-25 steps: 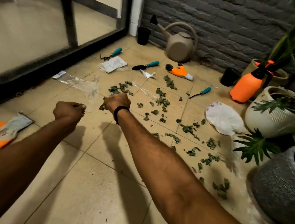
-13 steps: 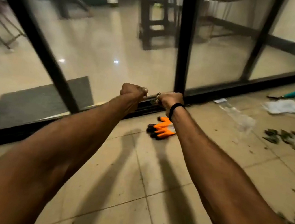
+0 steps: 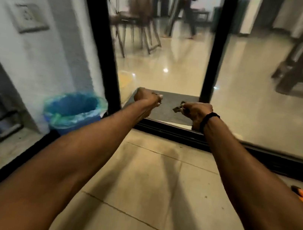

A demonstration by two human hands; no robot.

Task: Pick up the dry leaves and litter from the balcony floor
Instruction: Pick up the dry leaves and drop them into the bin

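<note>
Before glass door (image 3: 215, 46): right hand (image 3: 196, 111) pinches dry leaves (image 3: 177, 109); left hand (image 3: 146, 98) fist-curled, contents hidden; blue bin (image 3: 62, 121) interior unclear.

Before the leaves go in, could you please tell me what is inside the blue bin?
The blue bin shows only its blue inner wall and a thin plastic liner folded over the rim. Its bottom is too blurred and shadowed to tell whether any litter lies there.
</note>
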